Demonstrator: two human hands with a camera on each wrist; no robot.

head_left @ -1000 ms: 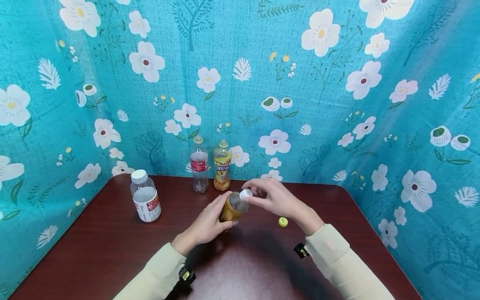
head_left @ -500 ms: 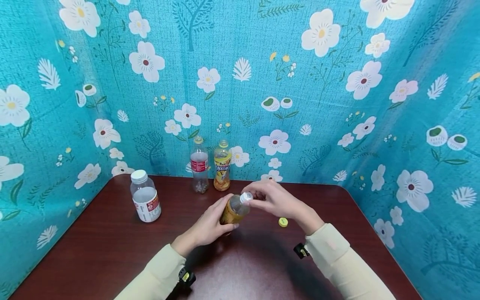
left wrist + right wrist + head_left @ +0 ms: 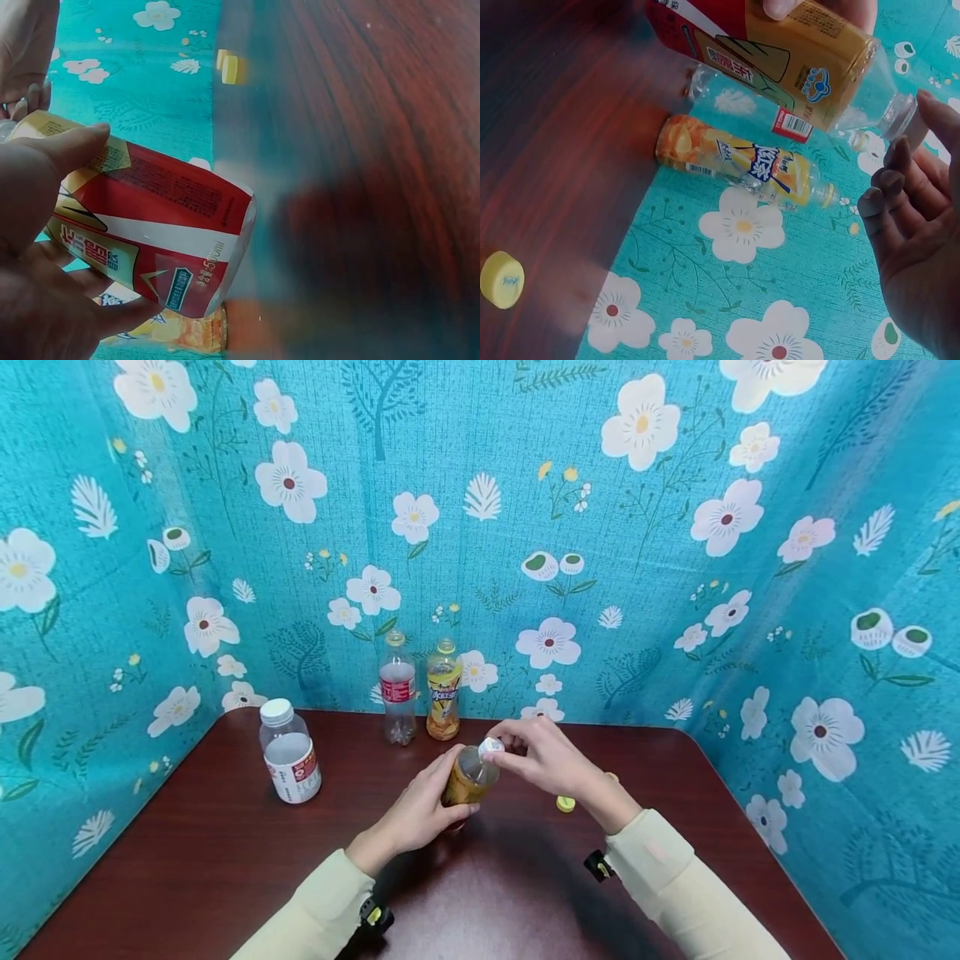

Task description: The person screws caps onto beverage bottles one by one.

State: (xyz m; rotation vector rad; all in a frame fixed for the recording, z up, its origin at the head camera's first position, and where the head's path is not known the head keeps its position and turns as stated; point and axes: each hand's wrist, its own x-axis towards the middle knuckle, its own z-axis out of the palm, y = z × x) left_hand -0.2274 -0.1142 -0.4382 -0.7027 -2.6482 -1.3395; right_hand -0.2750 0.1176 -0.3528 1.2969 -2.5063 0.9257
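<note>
My left hand grips a plastic drink bottle around its middle, close over the table and leaning right. Its red, white and gold label fills the left wrist view, with the thumb across the upper part. At the bottle's neck, my right hand pinches the white cap between thumb and fingertips. From the right wrist, the clear shoulder shows beside those fingers, which partly hide the cap. A yellow cap lies on the table below the right wrist.
Behind the hands stand an uncapped clear bottle with a red label and an uncapped yellow-labelled bottle. A wide jar with a white lid stands left. Another yellow cap lies behind the nearer one. A blue flowered curtain surrounds the table.
The bottle's neck and the right fingers dipped slightly, then rose again. My right forearm has shifted a little left, and a second yellow cap now peeks out behind that wrist.
</note>
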